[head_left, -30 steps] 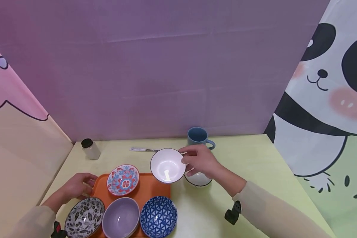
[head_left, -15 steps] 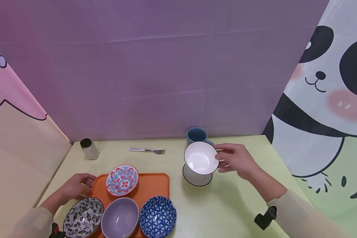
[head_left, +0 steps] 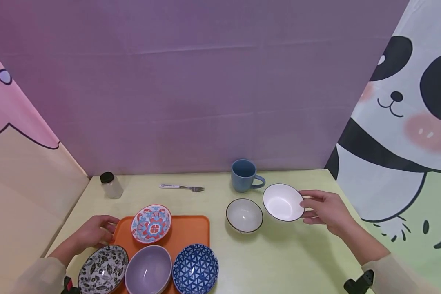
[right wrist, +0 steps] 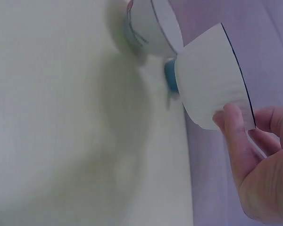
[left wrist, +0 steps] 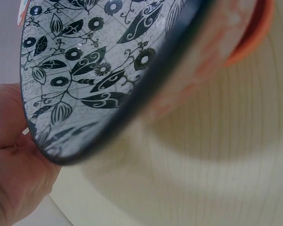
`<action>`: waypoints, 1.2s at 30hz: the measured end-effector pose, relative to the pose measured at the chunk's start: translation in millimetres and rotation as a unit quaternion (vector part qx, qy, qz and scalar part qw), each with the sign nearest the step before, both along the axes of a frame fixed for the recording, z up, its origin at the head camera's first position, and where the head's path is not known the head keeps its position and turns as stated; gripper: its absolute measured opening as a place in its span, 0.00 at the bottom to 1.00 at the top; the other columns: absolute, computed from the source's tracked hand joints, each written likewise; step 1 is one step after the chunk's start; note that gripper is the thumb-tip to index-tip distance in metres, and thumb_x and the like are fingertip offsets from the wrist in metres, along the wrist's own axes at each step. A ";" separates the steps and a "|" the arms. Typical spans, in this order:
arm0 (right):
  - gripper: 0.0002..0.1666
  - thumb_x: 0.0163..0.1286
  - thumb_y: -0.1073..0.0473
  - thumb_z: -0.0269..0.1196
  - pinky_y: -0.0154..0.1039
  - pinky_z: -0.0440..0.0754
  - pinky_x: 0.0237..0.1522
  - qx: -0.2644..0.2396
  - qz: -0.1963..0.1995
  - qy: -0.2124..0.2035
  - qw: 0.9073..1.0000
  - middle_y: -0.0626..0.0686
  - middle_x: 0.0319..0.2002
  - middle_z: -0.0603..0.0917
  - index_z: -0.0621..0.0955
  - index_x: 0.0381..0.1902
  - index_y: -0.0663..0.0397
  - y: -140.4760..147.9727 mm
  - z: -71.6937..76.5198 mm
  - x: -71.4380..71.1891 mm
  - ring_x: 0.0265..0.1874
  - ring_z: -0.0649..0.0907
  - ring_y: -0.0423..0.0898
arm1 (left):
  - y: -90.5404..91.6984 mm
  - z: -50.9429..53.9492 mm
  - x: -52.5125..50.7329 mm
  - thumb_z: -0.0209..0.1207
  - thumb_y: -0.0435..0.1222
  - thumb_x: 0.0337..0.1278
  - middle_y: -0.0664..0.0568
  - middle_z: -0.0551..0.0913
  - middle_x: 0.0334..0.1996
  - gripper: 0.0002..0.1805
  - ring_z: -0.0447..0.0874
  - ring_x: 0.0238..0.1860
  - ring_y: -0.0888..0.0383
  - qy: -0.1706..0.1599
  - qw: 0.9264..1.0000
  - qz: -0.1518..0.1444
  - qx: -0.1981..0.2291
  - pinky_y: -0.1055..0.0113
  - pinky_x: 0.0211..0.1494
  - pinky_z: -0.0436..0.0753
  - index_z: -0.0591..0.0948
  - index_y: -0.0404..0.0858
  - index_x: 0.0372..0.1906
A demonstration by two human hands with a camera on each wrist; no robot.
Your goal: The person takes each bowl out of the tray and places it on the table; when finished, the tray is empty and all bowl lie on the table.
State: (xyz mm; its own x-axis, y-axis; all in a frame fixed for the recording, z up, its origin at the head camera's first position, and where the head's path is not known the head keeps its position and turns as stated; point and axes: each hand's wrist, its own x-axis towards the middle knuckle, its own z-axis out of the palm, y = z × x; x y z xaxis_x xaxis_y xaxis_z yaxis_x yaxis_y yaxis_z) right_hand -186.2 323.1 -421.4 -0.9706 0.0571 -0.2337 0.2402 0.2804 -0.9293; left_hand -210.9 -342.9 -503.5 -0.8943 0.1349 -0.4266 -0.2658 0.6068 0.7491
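Note:
My right hand (head_left: 327, 210) pinches the rim of a white bowl (head_left: 283, 202) with a dark edge, fingers outside and thumb inside. The bowl hangs tilted above the table; its plain outer wall (right wrist: 210, 80) shows in the right wrist view. Left of it a second white bowl (head_left: 244, 215) with a dark rim stands on the table. My left hand (head_left: 95, 232) grips the left corner of the orange tray (head_left: 192, 228), its fingertips partly hidden. Just below that hand is a black-and-white floral bowl (head_left: 103, 269), which fills much of the left wrist view.
The tray also bears a red-and-blue patterned bowl (head_left: 152, 223), a lilac bowl (head_left: 148, 269) and a blue triangle-patterned bowl (head_left: 195, 268). Towards the back are a black-lidded jar (head_left: 112, 185), a fork (head_left: 181, 188) and a blue mug (head_left: 243, 175). A purple cloth (head_left: 206, 102) hangs behind.
My right hand has carried the white bowl rightward, past the standing white bowl and the mug, uncovering both. It is now a little lower than half a second ago. My left hand stays at the tray.

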 end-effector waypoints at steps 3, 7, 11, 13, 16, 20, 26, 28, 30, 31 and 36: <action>0.36 0.70 0.63 0.65 0.46 0.90 0.37 -0.001 -0.007 -0.010 1.000 0.53 0.45 0.89 0.69 0.72 0.69 9.2 -8.3 3.0 0.32 0.92 0.53 | -0.3 -0.4 0.1 0.60 0.24 0.55 0.39 0.80 0.47 0.32 0.85 0.40 0.50 0.000 1.000 -0.001 -0.002 0.50 0.43 0.90 0.69 0.24 0.67; 0.37 0.69 0.64 0.66 0.45 0.90 0.37 -0.012 -0.017 -0.020 1.000 0.51 0.44 0.90 0.68 0.73 0.70 18.6 -20.5 5.4 0.32 0.92 0.53 | -0.9 -1.0 -0.9 0.60 0.24 0.56 0.39 0.80 0.48 0.32 0.85 0.41 0.50 -0.001 1.000 0.000 -0.002 0.51 0.43 0.90 0.70 0.25 0.68; 0.37 0.69 0.64 0.66 0.45 0.90 0.37 -0.020 -0.028 -0.030 0.999 0.49 0.41 0.90 0.69 0.72 0.70 24.4 -33.1 5.9 0.29 0.91 0.50 | -0.7 -0.2 -1.0 0.60 0.25 0.56 0.40 0.80 0.48 0.32 0.85 0.41 0.50 0.001 1.000 0.000 -0.003 0.51 0.43 0.90 0.70 0.25 0.68; 0.37 0.68 0.64 0.67 0.45 0.90 0.36 -0.023 -0.032 -0.034 0.999 0.49 0.39 0.90 0.69 0.73 0.69 25.4 -38.2 5.7 0.29 0.91 0.49 | -0.4 0.3 -0.4 0.60 0.24 0.56 0.40 0.80 0.48 0.32 0.85 0.41 0.50 0.003 1.000 -0.002 -0.003 0.51 0.43 0.90 0.69 0.25 0.68; 0.37 0.69 0.64 0.66 0.45 0.90 0.36 -0.023 -0.034 -0.038 0.998 0.50 0.40 0.90 0.68 0.73 0.69 25.5 -44.5 5.5 0.29 0.91 0.49 | 0.2 1.2 0.5 0.60 0.24 0.56 0.40 0.80 0.48 0.32 0.85 0.40 0.51 0.002 1.000 0.002 -0.002 0.51 0.43 0.90 0.69 0.25 0.68; 0.37 0.69 0.65 0.66 0.44 0.90 0.36 -0.021 -0.037 -0.041 0.998 0.50 0.42 0.90 0.68 0.73 0.70 25.0 -50.7 6.0 0.28 0.91 0.48 | 0.5 0.7 1.0 0.60 0.24 0.56 0.39 0.80 0.48 0.32 0.85 0.40 0.50 0.004 1.000 0.003 -0.003 0.51 0.43 0.90 0.69 0.25 0.68; 0.38 0.68 0.65 0.67 0.44 0.90 0.36 -0.032 -0.038 -0.042 0.998 0.49 0.40 0.90 0.68 0.73 0.69 24.3 -56.4 6.2 0.28 0.91 0.48 | -0.9 -0.6 0.1 0.60 0.24 0.57 0.40 0.80 0.48 0.31 0.85 0.41 0.51 0.000 1.000 0.010 -0.009 0.51 0.43 0.90 0.70 0.26 0.68; 0.38 0.68 0.65 0.67 0.44 0.90 0.36 -0.032 -0.038 -0.041 0.998 0.50 0.39 0.90 0.68 0.73 0.69 24.0 -57.5 6.5 0.28 0.91 0.49 | -1.4 -0.6 0.2 0.60 0.24 0.57 0.39 0.80 0.48 0.31 0.85 0.41 0.51 0.000 1.000 0.005 -0.008 0.51 0.43 0.90 0.69 0.25 0.68; 0.38 0.69 0.64 0.67 0.44 0.90 0.36 -0.026 -0.036 -0.037 0.998 0.52 0.40 0.90 0.68 0.73 0.70 24.1 -58.6 7.1 0.29 0.91 0.49 | -1.1 -0.2 0.7 0.60 0.24 0.57 0.38 0.80 0.48 0.31 0.85 0.41 0.51 0.000 1.000 0.008 -0.006 0.51 0.43 0.90 0.70 0.25 0.68; 0.38 0.69 0.64 0.67 0.45 0.90 0.36 -0.022 -0.036 -0.034 0.999 0.53 0.41 0.91 0.67 0.73 0.70 24.3 -59.2 7.5 0.30 0.91 0.49 | -0.7 0.1 1.1 0.60 0.24 0.57 0.38 0.80 0.48 0.31 0.85 0.41 0.51 0.000 1.000 0.009 -0.004 0.51 0.43 0.90 0.70 0.25 0.68; 0.37 0.71 0.63 0.65 0.46 0.91 0.37 0.005 -0.020 -0.015 1.000 0.61 0.52 0.88 0.67 0.73 0.69 25.8 -63.5 9.7 0.35 0.91 0.51 | 0.8 1.2 1.5 0.60 0.24 0.57 0.39 0.80 0.48 0.31 0.85 0.41 0.50 -0.001 1.000 0.012 -0.002 0.51 0.43 0.90 0.70 0.26 0.68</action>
